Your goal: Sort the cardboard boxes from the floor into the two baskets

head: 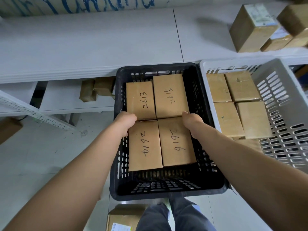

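Black plastic basket (166,190), centre of frame: rectangular, slotted lattice walls, thick rolled rim, standing on the pale floor against white shelving (83,47).

Contents: four plain brown cardboard boxes, matte and flat-topped, laid two by two. Each has its long axis running from bottom to top of the frame, with a number hand-inked along that axis.
- Box 2613 (140,100), upper left.
- Box 2615 (170,95), upper right.
- Box 2614 (145,145), lower left.
- Box 2616 (176,142), lower right, touching 2614 along its side.

Left hand (128,123): clasped over the upper left corner of 2614, fingertips hidden.
Right hand (192,123): clasped over the upper right corner of 2616, thumb along the seam with 2615.

White plastic basket (276,100), right of frame, just beside the black one: same slotted build. It holds four squarer boxes (233,100) wrapped in glossy clear tape.

Upper right, on the shelf top: stacked taped cartons (251,29). Lower shelf, left of centre: two small wrapped parcels (93,90). Bottom edge: a labelled carton (123,219) on the floor beside dark trouser legs (175,217).
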A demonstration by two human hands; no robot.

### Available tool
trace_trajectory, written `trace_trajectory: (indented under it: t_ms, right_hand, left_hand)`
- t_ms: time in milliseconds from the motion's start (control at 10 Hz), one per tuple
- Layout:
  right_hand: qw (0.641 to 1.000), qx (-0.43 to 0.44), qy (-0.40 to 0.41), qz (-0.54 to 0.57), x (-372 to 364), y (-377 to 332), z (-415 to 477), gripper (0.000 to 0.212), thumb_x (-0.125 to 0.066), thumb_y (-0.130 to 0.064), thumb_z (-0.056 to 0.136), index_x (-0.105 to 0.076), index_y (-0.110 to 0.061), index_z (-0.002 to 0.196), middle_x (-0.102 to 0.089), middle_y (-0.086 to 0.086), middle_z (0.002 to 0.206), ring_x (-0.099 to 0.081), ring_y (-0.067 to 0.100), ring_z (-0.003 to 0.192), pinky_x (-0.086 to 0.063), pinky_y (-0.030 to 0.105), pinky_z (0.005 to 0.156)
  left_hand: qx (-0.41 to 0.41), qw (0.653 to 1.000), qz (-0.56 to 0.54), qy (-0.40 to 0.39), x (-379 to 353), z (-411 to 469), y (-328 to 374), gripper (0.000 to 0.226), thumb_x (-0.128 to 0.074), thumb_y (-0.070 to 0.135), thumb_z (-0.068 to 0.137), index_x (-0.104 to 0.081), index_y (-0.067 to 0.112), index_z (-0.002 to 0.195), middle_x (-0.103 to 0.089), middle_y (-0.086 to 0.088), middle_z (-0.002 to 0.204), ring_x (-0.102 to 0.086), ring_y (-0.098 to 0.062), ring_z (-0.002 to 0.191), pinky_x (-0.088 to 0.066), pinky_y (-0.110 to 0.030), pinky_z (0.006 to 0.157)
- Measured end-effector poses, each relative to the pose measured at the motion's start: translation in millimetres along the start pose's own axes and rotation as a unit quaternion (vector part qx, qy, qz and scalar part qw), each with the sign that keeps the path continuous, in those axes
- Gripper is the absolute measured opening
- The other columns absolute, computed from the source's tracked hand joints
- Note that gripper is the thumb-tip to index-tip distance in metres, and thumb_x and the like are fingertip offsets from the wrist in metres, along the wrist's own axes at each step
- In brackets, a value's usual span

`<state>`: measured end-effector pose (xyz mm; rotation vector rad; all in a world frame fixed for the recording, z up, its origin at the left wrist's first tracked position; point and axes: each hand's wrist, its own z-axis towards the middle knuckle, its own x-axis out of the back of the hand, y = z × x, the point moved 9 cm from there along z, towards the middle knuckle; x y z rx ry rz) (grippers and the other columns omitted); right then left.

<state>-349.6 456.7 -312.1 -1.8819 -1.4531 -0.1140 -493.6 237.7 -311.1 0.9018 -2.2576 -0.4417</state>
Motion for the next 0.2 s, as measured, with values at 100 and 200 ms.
trace_trajectory:
  t_ms: [100, 200]
  right_hand:
    - [0.999, 0.032, 0.007, 0.028, 4, -12, -13, 0.049, -0.036, -0.036, 0.100, -0.047, -0.001, 0.133, -0.058, 0.012, 0.106, -0.056, 0.027, 0.093, -0.044, 0.035, 0.083]
    - [0.994, 0.064, 0.005, 0.088, 11, -23, -38, 0.050, -0.039, -0.039, 0.099, -0.046, -0.002, 0.132, -0.050, 0.003, 0.084, -0.047, 0.014, 0.071, -0.040, 0.029, 0.069]
  left_hand:
    - [-0.085, 0.996, 0.007, 0.038, 9, -17, 28, 0.033, -0.047, 0.012, 0.096, -0.050, 0.004, 0.128, -0.052, -0.009, 0.109, -0.051, -0.022, 0.091, -0.040, -0.029, 0.072]
    - [-0.163, 0.986, -0.003, 0.037, 12, -50, 52, 0.025, -0.046, 0.021, 0.099, -0.054, 0.011, 0.120, -0.055, -0.001, 0.105, -0.051, -0.019, 0.101, -0.034, -0.027, 0.079]
